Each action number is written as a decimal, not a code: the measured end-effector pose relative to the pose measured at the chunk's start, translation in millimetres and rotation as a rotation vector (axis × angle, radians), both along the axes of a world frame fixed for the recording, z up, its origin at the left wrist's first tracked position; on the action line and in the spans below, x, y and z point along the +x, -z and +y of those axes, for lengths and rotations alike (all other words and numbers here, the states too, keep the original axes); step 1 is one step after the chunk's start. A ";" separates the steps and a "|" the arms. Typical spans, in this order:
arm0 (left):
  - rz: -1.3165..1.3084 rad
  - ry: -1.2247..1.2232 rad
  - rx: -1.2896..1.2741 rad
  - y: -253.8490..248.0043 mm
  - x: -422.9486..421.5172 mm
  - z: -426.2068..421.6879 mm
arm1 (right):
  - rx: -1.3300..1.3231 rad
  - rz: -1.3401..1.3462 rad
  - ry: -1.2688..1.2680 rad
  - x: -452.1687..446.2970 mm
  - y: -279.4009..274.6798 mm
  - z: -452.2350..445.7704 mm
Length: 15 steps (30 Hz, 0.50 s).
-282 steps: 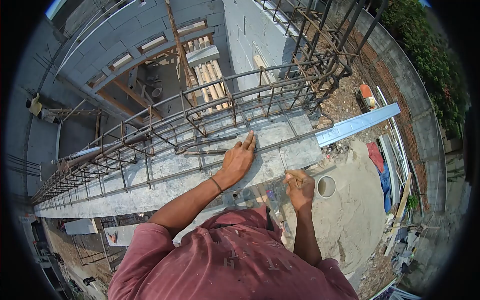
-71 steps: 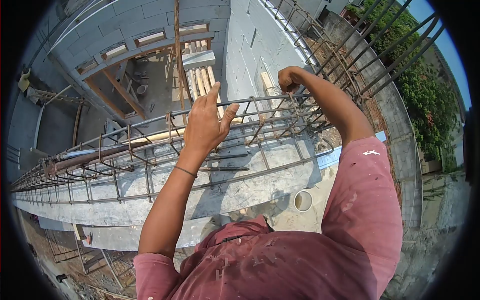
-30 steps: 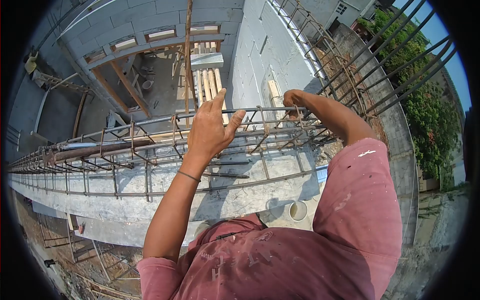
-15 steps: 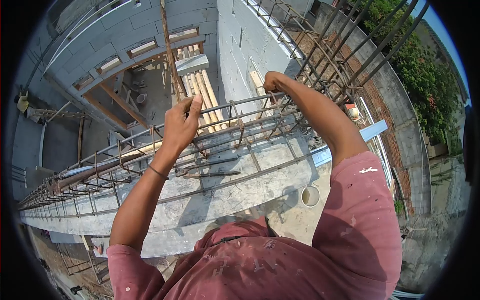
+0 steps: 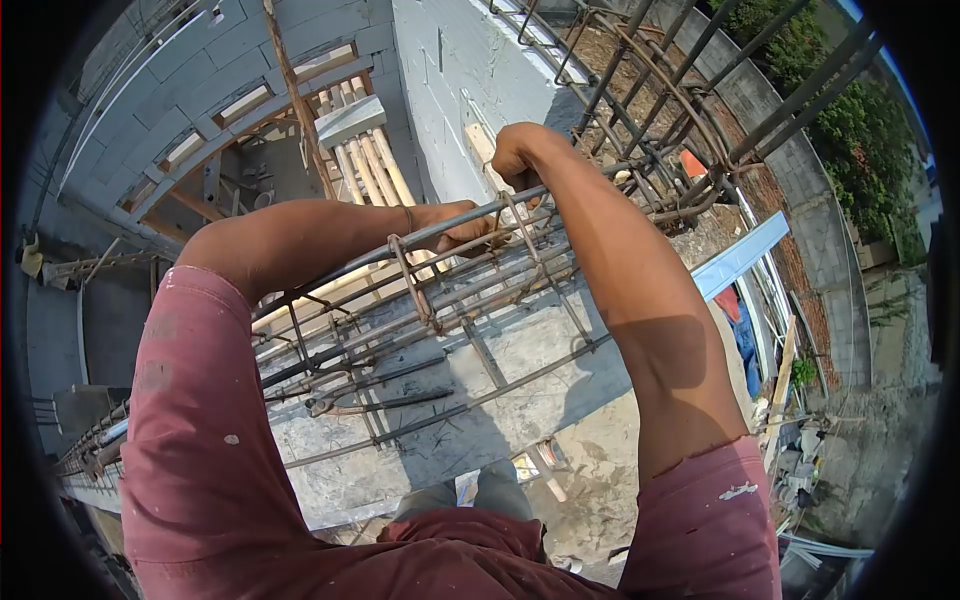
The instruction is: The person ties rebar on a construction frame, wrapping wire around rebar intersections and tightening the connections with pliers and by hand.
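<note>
A long cage of steel rebar [image 5: 420, 300] runs across in front of me, over a pale concrete beam [image 5: 480, 425]. My left hand [image 5: 462, 226] reaches past the far side of the top bar, fingers curled and partly hidden. Close by to the right, my right hand [image 5: 517, 155] is closed at the far upper side of the cage. What either hand grips is hidden. A pair of pincers [image 5: 385, 402] lies among the lower bars, apart from both hands.
Upright rebar [image 5: 800, 85] rises at the upper right. Grey block walls [image 5: 480, 70] stand beyond the cage, with wooden poles [image 5: 370, 165] far below. A light-blue metal strip [image 5: 742, 255] juts out at right. Another person [image 5: 32, 258] is at the far left.
My left hand has swung right and down behind the top bar, closer to my right hand. My right hand stays closed near the same spot. The view has shifted.
</note>
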<state>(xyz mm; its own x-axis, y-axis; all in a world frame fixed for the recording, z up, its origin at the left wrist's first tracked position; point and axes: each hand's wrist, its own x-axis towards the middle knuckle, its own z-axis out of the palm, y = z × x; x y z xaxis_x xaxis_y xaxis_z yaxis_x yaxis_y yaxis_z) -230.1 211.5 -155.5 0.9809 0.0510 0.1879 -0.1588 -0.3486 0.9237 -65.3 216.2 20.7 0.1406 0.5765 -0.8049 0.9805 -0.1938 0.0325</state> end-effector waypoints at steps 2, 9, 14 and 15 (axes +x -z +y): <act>-0.177 -0.006 0.026 17.5 15.3 1.9 | 0.034 0.051 0.048 -1.2 3.7 4.1; 0.238 -0.411 -0.140 -19.6 41.3 -5.5 | 0.183 0.036 0.009 -5.8 -18.5 -7.0; 0.478 -0.669 -0.082 -42.4 65.1 -19.3 | 0.154 0.026 -0.117 2.0 -30.9 -7.4; 0.477 -0.650 -0.083 -41.1 64.7 -21.6 | 0.205 0.017 -0.146 3.3 -35.1 -9.9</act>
